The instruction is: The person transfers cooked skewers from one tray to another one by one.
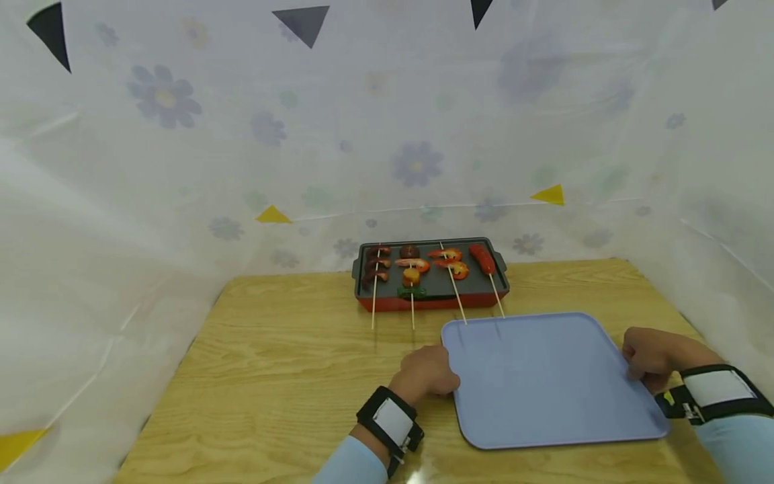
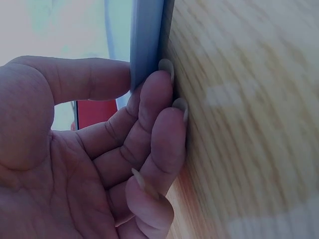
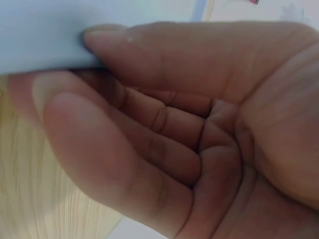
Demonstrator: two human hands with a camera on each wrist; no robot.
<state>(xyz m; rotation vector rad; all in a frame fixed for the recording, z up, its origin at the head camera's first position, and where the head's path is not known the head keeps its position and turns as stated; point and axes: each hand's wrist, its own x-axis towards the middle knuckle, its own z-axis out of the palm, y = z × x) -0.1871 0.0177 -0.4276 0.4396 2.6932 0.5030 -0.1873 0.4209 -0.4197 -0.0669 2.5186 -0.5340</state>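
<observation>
A light blue rectangular tray (image 1: pixel 553 380) lies low over the wooden table, with no objects on it. My left hand (image 1: pixel 426 373) grips its left edge; in the left wrist view the thumb (image 2: pixel 94 79) meets the rim and the curled fingers (image 2: pixel 167 134) come under it, close to the wood. On the opposite edge, my right hand (image 1: pixel 656 356) pinches the tray, thumb (image 3: pixel 164 50) over the rim and fingers (image 3: pixel 89 139) beneath. Behind the tray stands a small grill (image 1: pixel 432 302) with a dark plate and red base.
Several skewers lie across the grill: dark brown pieces (image 1: pixel 376 263), a mixed one with a green piece (image 1: pixel 412 292), shrimp (image 1: pixel 456 270) and a red sausage (image 1: pixel 482 259). Their sticks point toward me, two reaching the tray's far edge. A flowered sheet (image 1: pixel 417 121) surrounds the table (image 1: pixel 260 376).
</observation>
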